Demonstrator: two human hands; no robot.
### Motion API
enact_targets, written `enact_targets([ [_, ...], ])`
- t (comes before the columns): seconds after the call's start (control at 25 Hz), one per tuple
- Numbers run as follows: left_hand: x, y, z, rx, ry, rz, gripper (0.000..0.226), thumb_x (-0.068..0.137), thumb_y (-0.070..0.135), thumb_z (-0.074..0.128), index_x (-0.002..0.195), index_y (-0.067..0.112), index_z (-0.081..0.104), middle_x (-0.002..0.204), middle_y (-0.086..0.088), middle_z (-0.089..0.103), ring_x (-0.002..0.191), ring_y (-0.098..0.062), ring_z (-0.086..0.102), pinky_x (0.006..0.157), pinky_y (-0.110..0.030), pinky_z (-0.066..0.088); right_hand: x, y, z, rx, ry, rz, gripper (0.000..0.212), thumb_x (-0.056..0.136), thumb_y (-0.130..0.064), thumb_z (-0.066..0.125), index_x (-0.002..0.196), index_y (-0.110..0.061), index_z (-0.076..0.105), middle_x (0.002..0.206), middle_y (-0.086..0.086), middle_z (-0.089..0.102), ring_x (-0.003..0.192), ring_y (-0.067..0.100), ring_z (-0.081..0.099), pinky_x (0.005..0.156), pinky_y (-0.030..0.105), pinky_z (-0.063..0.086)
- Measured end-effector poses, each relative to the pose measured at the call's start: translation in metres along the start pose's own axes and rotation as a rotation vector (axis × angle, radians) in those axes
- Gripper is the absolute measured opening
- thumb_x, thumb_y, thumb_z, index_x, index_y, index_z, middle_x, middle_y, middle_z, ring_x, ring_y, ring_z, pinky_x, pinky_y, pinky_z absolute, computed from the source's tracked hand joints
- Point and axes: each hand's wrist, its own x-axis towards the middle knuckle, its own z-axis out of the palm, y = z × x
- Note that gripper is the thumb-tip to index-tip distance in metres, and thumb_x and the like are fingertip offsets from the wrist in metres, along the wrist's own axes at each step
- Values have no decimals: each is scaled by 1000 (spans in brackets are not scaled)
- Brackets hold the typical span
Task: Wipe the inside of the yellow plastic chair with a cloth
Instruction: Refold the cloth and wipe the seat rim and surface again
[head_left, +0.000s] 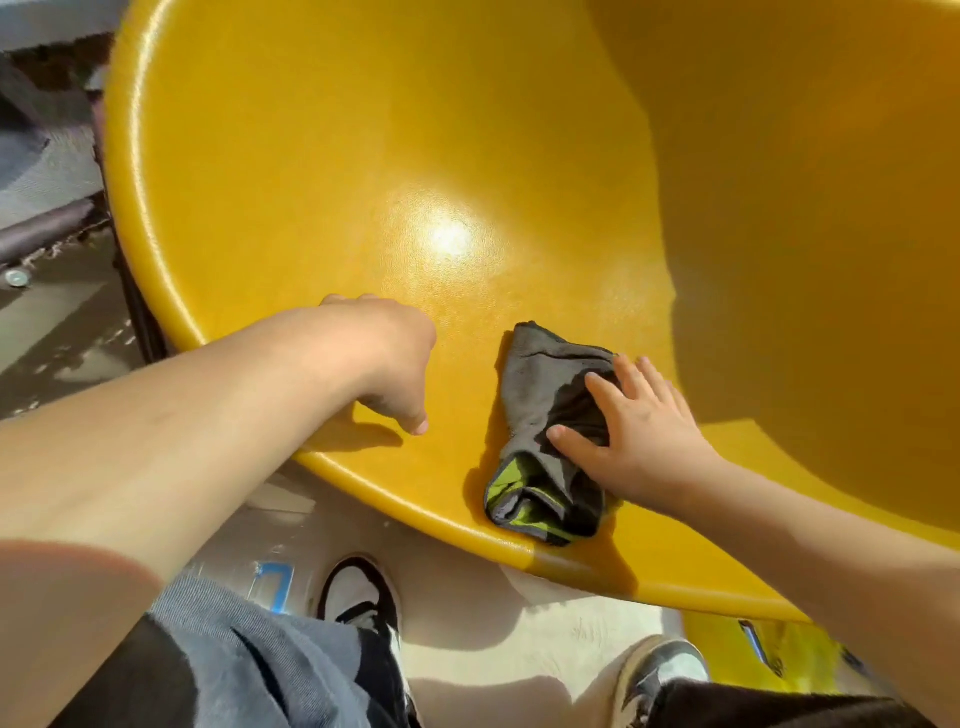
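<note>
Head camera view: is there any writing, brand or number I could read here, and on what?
No text is readable.
Yellow chair and cloth: none.
Blue mark on the floor: a shape, no letters made out.
Dark label below the chair: too blurred.

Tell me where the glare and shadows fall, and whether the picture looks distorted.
Head view: glare spot on the yellow chair seat above the cloth; hard shadows by the left hand and cloth; the chair's image-right wall shaded; wide-angle bending curves the rim.

Yellow chair (363, 156); grey cloth (545, 395), green inside
</note>
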Motion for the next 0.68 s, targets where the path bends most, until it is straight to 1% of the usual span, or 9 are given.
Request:
enact_targets([
  [0.08, 0, -5, -1, 29, -24, -23, 90, 73, 61, 85, 148, 28, 48, 141, 3, 59, 142, -32, 40, 112, -51, 39, -3, -18, 6, 156, -72, -56, 96, 87, -84, 40, 164, -32, 17, 175, 3, 5, 160, 28, -2, 129, 49, 8],
  [0.16, -1, -15, 3, 95, -48, -70, 101, 73, 64, 82, 156, 31, 37, 168, -1, 29, 158, -35, 8, 125, -60, 12, -3, -36, 31, 112, -50, -33, 86, 91, -78, 39, 161, -29, 26, 169, 8, 21, 156, 32, 13, 125, 48, 16],
  [0.24, -5, -24, 10, 145, -83, -126, 105, 74, 70, 77, 161, 33, 29, 174, -2, 2, 159, -34, -13, 124, -64, -5, 1, -46, 47, 38, 143, 35, 57, 99, -58, 40, 141, -19, 47, 147, 11, 44, 137, 35, 36, 112, 48, 30],
  [0.28, -6, -29, 13, 162, -107, -152, 105, 76, 73, 73, 162, 33, 26, 174, -2, -5, 158, -34, -16, 123, -65, -8, 5, -51, 49, 33, 200, 68, 46, 102, -50, 39, 130, -15, 51, 136, 11, 49, 128, 35, 42, 105, 48, 33],
  [0.36, -8, -36, 17, 169, -131, -168, 95, 86, 69, 65, 163, 33, 20, 174, -1, -12, 158, -31, -19, 123, -63, -10, 10, -59, 47, 77, 225, 102, 39, 105, -41, 35, 122, -11, 53, 128, 12, 51, 120, 36, 45, 101, 48, 34],
  [0.44, -7, -43, 17, 169, -113, -158, 74, 99, 39, 58, 163, 32, 21, 174, 1, -8, 159, -27, -15, 126, -59, -6, 11, -78, 45, 174, 215, 117, 40, 106, -41, 33, 121, -10, 53, 126, 11, 52, 120, 36, 45, 101, 48, 33],
  [0.52, -4, -51, 11, 111, -60, -150, 70, 97, 10, 49, 161, 30, 30, 174, 0, 10, 160, -23, -5, 128, -51, 2, 6, -114, 44, 280, 188, 42, 38, 106, -42, 35, 117, -11, 53, 124, 9, 51, 120, 34, 45, 101, 48, 32],
  [0.6, -4, -55, 4, 41, 35, -158, 70, 93, 1, 50, 156, 28, 39, 169, -1, 28, 160, -20, 4, 128, -45, 7, 6, -161, 37, 425, 150, -109, 31, 105, -42, 38, 111, -14, 51, 119, 7, 48, 119, 33, 43, 101, 48, 30],
  [0.68, -5, -60, -1, 41, 124, -155, 67, 93, 3, 54, 153, 29, 44, 166, -2, 35, 160, -19, 5, 127, -47, 1, 15, -201, 26, 563, 132, -265, 21, 103, -39, 43, 103, -18, 45, 112, 4, 42, 116, 32, 41, 100, 49, 31],
])
